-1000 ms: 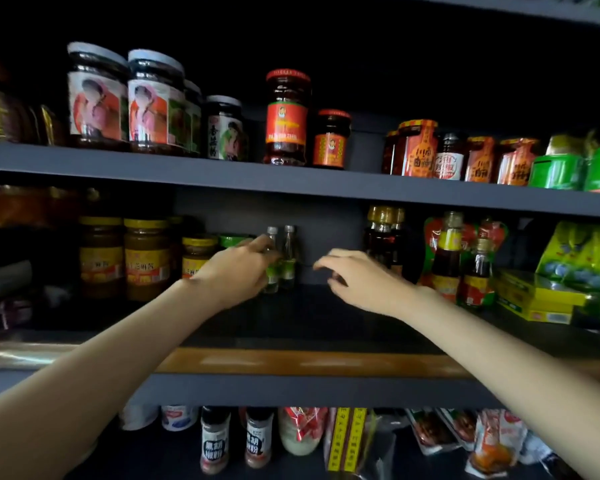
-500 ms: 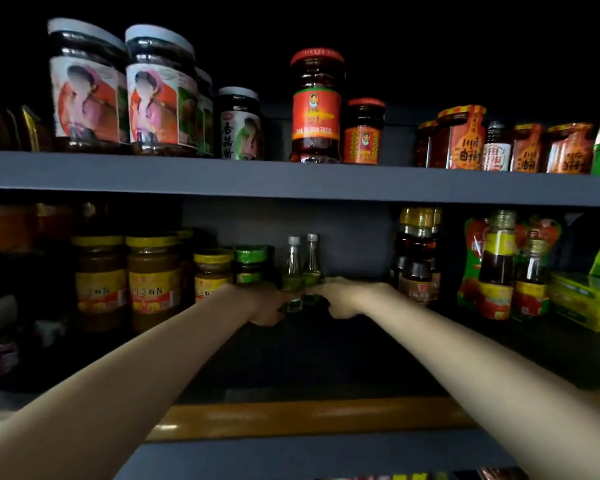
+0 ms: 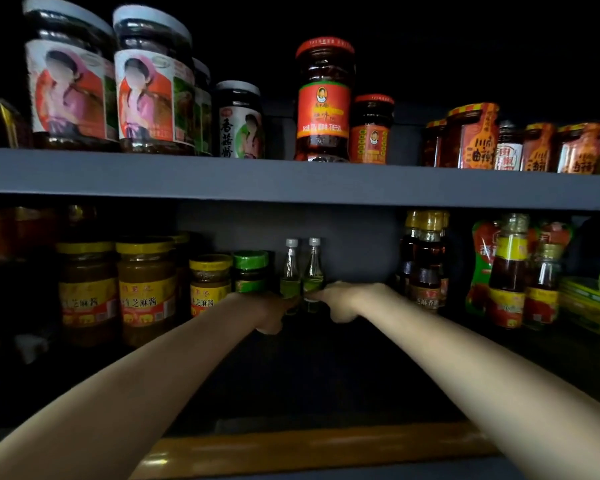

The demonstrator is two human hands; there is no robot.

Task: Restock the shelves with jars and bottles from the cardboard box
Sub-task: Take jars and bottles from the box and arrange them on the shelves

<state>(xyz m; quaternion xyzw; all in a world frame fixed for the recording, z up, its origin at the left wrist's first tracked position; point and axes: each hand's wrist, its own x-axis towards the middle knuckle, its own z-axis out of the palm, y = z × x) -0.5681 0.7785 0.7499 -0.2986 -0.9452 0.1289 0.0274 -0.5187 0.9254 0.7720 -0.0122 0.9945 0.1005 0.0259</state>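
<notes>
The two small bottles [image 3: 301, 271] now sit deep beside the green-lidded jar [image 3: 250, 271], my left hand [image 3: 271, 311] and right hand [image 3: 343, 301] having reached in, fingers apparently grasping their bases.

Hands [image 3: 340, 301] hide both small bottles' [image 3: 313, 271] bases.

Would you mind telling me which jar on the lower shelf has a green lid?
It is the small jar right beside the two little clear bottles; the other jars in that row, left of it, all have yellow lids.
</notes>
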